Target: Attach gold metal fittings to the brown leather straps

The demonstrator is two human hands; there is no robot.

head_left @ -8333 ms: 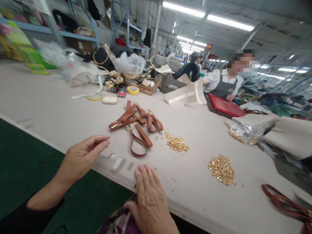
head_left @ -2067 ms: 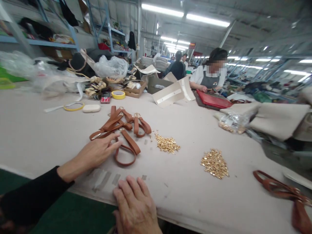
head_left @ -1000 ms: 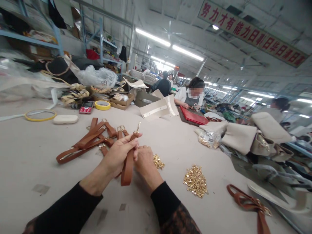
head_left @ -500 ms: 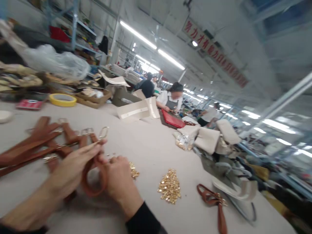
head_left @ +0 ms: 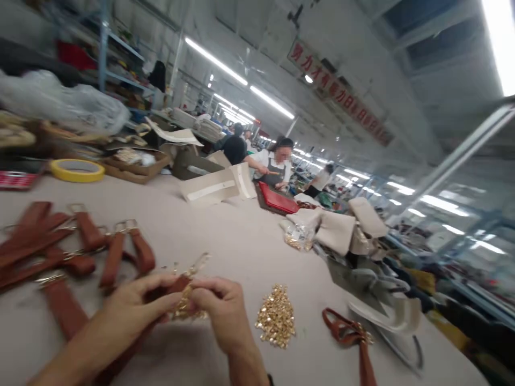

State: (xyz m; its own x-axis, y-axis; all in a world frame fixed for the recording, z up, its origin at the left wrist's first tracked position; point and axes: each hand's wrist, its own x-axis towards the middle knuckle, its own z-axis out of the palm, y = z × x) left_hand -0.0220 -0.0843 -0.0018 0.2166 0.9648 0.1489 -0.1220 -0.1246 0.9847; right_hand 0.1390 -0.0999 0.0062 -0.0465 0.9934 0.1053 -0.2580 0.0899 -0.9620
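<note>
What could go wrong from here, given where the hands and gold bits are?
The loose gold pile lies near the right hand, so an outward swing might scatter it. The loose straps on the table appear close to the left hand, which could catch and drag them. The fingers also hide part of the held strap, so a slip there might be hard to spot.

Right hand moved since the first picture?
Yes: the right hand moved forward, from well short of the left gold pile to overlapping it in view.
</note>
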